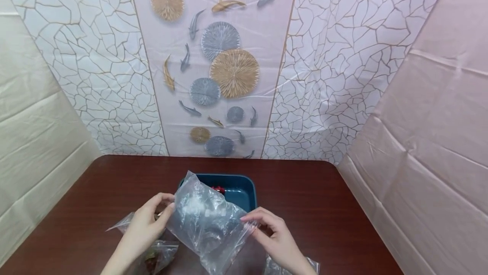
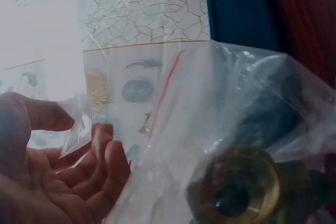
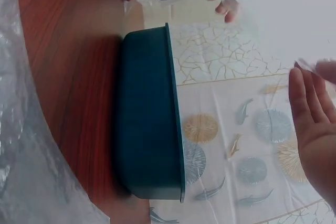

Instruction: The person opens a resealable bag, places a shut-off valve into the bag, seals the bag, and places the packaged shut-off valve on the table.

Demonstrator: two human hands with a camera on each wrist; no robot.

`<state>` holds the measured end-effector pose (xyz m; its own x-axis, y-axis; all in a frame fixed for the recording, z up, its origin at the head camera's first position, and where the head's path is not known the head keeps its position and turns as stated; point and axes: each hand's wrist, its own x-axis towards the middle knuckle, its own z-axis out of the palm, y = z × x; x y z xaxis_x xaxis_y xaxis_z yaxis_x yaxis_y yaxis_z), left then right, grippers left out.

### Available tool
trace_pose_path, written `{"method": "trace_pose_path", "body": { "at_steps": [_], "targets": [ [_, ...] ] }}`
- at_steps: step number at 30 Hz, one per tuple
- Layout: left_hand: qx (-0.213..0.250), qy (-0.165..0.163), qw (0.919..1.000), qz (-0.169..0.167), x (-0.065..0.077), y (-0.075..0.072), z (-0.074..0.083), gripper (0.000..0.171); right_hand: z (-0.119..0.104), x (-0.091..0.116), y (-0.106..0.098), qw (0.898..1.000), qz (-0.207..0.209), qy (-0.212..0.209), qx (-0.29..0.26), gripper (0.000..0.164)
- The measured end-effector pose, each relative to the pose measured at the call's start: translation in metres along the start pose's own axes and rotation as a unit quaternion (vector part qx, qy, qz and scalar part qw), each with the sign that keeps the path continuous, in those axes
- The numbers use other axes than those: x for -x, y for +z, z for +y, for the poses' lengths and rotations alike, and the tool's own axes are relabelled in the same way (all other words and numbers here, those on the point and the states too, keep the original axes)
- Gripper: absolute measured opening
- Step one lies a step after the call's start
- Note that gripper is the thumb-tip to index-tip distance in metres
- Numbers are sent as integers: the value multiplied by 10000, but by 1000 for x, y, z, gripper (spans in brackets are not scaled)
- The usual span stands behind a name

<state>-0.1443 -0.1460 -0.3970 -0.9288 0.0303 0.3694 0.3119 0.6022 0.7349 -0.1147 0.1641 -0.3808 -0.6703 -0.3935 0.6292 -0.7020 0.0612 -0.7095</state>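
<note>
A clear plastic bag (image 1: 207,220) is stretched between my two hands in front of a dark blue tray (image 1: 249,192). My left hand (image 1: 146,220) pinches its left edge between thumb and fingers. On the opposite side, my right hand (image 1: 274,232) pinches the lower right edge; in the right wrist view the fingertips (image 3: 295,74) close on a bit of film. Near the left hand, a brass fitting (image 2: 247,182) shows in another clear bag with a red zip line (image 2: 165,98).
A red item (image 1: 218,189) lies in the tray, partly hidden by the raised bag. Below the left hand rests a small zip bag (image 1: 164,254) with dark contents. Another clear bag (image 1: 314,265) lies under the right forearm. Patterned cloth walls (image 1: 320,54) border the brown table (image 1: 305,190).
</note>
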Motion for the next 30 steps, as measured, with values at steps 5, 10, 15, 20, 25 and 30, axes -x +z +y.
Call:
{"method": "trace_pose_path", "body": {
  "at_steps": [5, 10, 15, 20, 25, 30],
  "targets": [
    [-380, 510, 9976, 274, 3, 3, 3, 15, -1, 1, -1, 9979, 305, 547, -160, 21],
    [57, 1125, 9936, -109, 14, 3, 24, 9, -6, 1, -1, 9958, 113, 798, -430, 22],
    [776, 2117, 9633, -1458, 27, 12, 52, 10, -13, -4, 5, 9969, -116, 632, -445, 30],
    [1135, 1907, 9407, -2566, 35, 27, 72, 9, -23, -14, 20, 9962, -205, 848, 50, 32],
    [881, 1242, 9490, -2762, 39, 39, 78, 14, -30, -21, 35, 9901, -344, 1340, 222, 32],
    [584, 615, 9618, -2601, 39, 40, 79, 24, -33, -27, 39, 9823, -315, 1848, -38, 35]
  ]
}}
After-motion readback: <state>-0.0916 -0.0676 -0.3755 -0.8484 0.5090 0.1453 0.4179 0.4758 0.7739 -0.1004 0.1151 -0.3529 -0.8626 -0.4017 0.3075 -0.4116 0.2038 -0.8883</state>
